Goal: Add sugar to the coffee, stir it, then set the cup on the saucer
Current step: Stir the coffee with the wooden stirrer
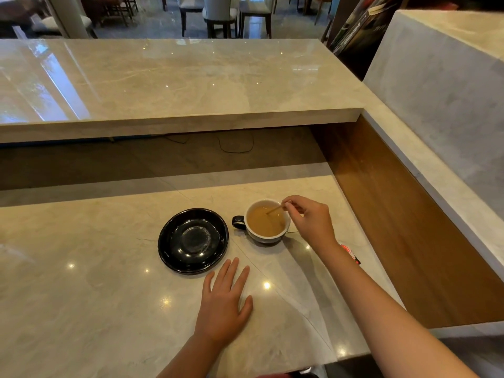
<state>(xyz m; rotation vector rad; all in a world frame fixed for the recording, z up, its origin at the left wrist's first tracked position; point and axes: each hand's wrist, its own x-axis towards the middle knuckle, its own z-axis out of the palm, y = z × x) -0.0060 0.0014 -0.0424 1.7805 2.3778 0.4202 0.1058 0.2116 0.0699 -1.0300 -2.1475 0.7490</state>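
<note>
1. Two bare hands are over a pale marble counter (95,296). Nearest, the left hand (225,301) lies flat on the stone, palm down, fingers spread and holding nothing; its fingertips stop just short of the saucer's near rim.
2. Beyond it, the right hand (309,222) pinches the top of a thin wooden stick (274,209) between thumb and fingertips, the other fingers curled in. The stick slants down into the coffee (266,222).
3. The cup (268,238) is white inside with a dark handle pointing left. It stands on the counter, just right of the saucer, not on it.
4. The black saucer (193,241) is empty and glossy, with a narrow gap between it and the cup's handle.
5. A red packet (351,253) peeks out from behind the right forearm, near the counter's right edge.
6. Bare stone lies open to the left and toward the front; on the right, a wood panel (381,214) rises close beside the cup.
7. Farther back, a raised marble ledge (177,80) spans the view, and chairs (218,15) stand on a shiny floor behind it.
</note>
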